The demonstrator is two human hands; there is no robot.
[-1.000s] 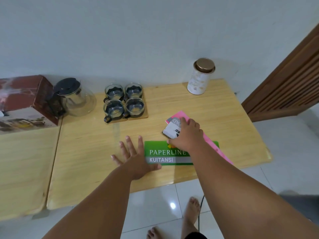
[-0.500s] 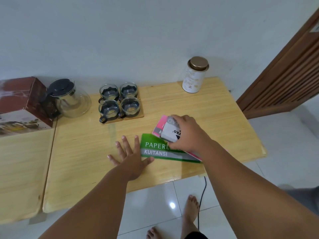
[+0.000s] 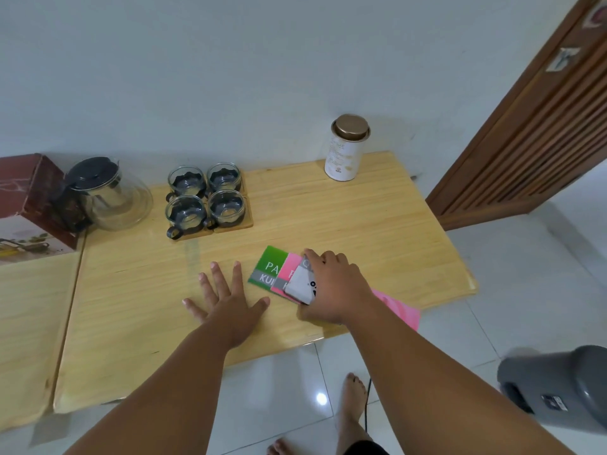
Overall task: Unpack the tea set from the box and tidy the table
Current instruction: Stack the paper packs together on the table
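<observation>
Swung round since a moment ago, the stack (image 3: 295, 280) now angles off the table's (image 3: 328, 218) near edge. Your right hand (image 3: 335, 287) grips it, and your left hand (image 3: 226, 303) lies spread flat beside it. The teapot (image 3: 108, 192) and cups (image 3: 205, 200) stand at the back, beside the box (image 3: 29, 205). The pink pad (image 3: 397, 307) overhangs the edge, so a loose grip could drop it. Your right thumb is hidden, and the packet's (image 3: 302, 284) print is unreadable.

Bare left hand (image 3: 230, 307) and right hand (image 3: 335, 290), forearms (image 3: 184, 372) unsleeved; bare foot (image 3: 353, 399) at six o'clock, dark garment hem (image 3: 368, 449) just below it.
</observation>
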